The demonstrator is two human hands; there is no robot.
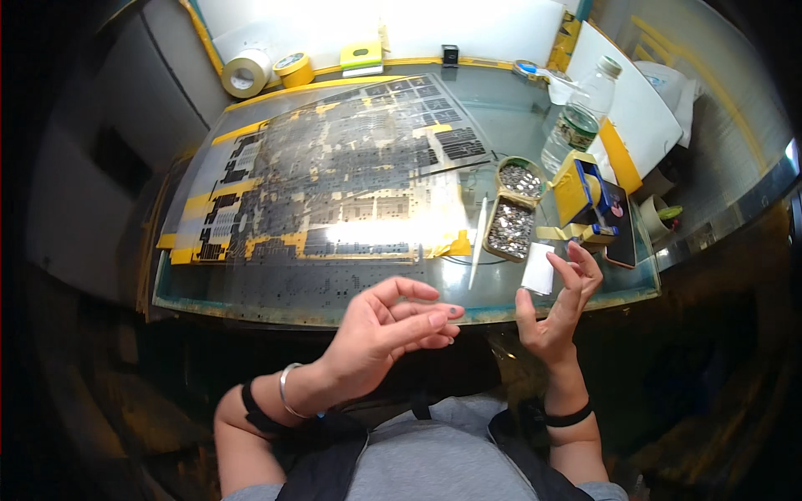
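My left hand is in front of the glass table's near edge, its fingers curled and its thumb laid against them. A small dark grey piece rests on a fingertip beside the thumb tip; its kind is too small to make out. To the right, my right hand is raised with thumb and fingers apart and nothing visible in them. Just beyond it lies a folded white paper. Two joined tubs, a far one and a near one, hold many small metallic pieces. A white pen-like stick lies beside them.
Patterned film sheets with yellow tape cover the table's left and middle. At right are a yellow-and-blue tape dispenser, a phone and a clear bottle. Tape rolls stand at the back left. White panels rise behind.
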